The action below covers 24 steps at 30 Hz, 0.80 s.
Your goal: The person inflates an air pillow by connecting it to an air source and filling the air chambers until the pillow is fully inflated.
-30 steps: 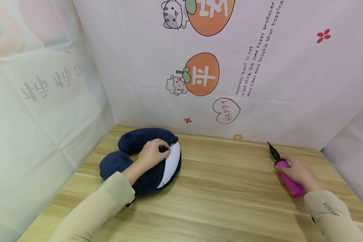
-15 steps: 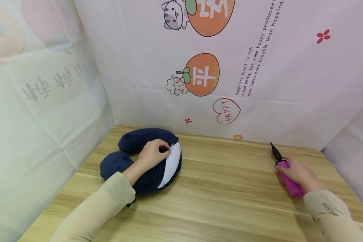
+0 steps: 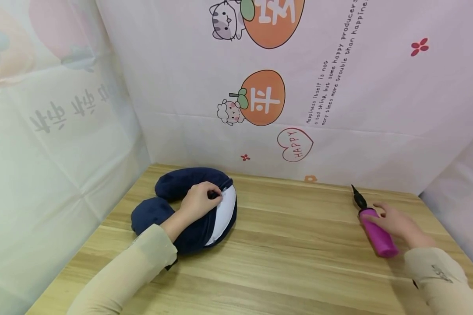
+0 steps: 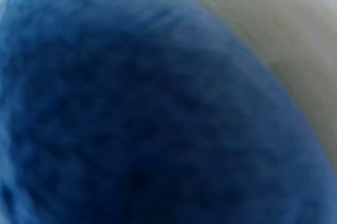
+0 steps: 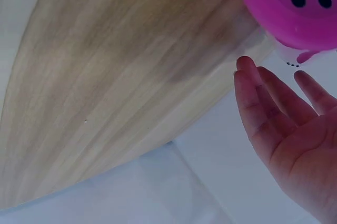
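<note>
A navy U-shaped neck pillow [image 3: 177, 181] lies on the table at the left, with a white inner part [image 3: 225, 214] showing through its opened cover. My left hand [image 3: 197, 203] reaches across it and pinches the white part near its upper end; the exact bit held is hidden by the fingers. Blurred navy fabric [image 4: 158, 108] fills most of the left wrist view. At the right lies a magenta hand pump [image 3: 378, 234] with a black tapered nozzle [image 3: 358, 199]. Beside it my right hand [image 3: 396, 223] has its fingers spread loosely, apart from the pump in the right wrist view.
The wood-grain table [image 3: 284, 262] stretches between the pillow and the pump. Behind it rises a white printed cloth [image 3: 189, 87] with cartoon fruit and lettering, and more cloth hangs at the left and right sides.
My right hand has let go of the pump, its fingers loosening and drawing off to the right. The pump shifted very slightly earlier. The left hand and pillow stay put.
</note>
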### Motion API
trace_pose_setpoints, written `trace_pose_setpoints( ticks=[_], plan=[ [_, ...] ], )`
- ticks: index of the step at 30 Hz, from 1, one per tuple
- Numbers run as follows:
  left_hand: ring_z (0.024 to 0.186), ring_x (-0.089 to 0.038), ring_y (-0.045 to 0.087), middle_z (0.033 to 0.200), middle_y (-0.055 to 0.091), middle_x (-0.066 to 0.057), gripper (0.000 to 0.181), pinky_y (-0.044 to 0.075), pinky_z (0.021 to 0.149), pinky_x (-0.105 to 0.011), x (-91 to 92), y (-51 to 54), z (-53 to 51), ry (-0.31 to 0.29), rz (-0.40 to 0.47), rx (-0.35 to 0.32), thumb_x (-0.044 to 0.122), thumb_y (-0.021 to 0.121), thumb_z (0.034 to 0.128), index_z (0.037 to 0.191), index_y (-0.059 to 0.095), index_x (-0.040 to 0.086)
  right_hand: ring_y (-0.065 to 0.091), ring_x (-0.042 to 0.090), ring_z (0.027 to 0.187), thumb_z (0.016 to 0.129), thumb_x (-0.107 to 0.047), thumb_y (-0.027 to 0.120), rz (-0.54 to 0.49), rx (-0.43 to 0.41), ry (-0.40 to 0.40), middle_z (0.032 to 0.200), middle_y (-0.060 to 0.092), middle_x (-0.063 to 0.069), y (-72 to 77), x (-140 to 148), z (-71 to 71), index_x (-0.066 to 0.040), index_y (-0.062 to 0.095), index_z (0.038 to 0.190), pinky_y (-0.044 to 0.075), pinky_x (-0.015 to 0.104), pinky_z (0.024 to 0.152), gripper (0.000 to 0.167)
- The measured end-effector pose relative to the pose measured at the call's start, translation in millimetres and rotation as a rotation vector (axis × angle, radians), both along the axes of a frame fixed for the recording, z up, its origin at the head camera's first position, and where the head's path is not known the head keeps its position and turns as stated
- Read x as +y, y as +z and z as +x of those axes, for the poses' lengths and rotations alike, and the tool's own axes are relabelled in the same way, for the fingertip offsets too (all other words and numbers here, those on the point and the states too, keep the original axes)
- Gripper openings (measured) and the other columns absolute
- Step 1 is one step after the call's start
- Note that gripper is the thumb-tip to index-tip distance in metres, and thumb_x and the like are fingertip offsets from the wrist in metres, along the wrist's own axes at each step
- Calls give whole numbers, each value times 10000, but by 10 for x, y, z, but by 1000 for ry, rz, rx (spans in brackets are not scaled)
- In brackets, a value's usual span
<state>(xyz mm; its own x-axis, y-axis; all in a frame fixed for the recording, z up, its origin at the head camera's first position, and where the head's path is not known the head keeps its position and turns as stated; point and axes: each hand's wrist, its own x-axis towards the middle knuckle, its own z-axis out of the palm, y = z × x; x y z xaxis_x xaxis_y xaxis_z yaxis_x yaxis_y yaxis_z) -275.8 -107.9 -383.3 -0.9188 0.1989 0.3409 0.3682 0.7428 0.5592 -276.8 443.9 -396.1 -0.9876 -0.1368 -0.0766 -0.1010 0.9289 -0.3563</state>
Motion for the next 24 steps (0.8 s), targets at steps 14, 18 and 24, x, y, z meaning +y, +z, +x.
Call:
trace_pose_setpoints(
  ticks=[14, 18, 24],
  plan=[
    [954, -227, 649, 1121, 713, -68, 96, 538, 851, -417, -27, 48, -13, 11, 12, -26, 163, 792, 911, 997, 786, 122, 393, 710, 1200, 1081, -469, 449, 0, 18, -2, 1376, 369, 500, 217, -71, -5, 191, 276, 1467, 387, 752, 919, 783],
    [979, -236, 655, 1136, 712, -72, 103, 539, 868, -425, -31, 51, -12, 13, 16, -35, 167, 788, 916, 1006, 783, 117, 420, 683, 1209, 1084, -478, 450, -2, 89, -2, 1391, 395, 469, 353, -200, -6, 151, 315, 1476, 388, 747, 923, 754],
    [990, -245, 652, 1149, 710, -76, 102, 536, 876, -434, -32, 56, -9, 16, 24, -38, 163, 784, 920, 1010, 785, 116, 528, 585, 1191, 1079, -519, 431, -44, 153, 13, 1451, 409, 403, 551, -506, 9, 73, 330, 1529, 462, 688, 879, 750]
  ],
)
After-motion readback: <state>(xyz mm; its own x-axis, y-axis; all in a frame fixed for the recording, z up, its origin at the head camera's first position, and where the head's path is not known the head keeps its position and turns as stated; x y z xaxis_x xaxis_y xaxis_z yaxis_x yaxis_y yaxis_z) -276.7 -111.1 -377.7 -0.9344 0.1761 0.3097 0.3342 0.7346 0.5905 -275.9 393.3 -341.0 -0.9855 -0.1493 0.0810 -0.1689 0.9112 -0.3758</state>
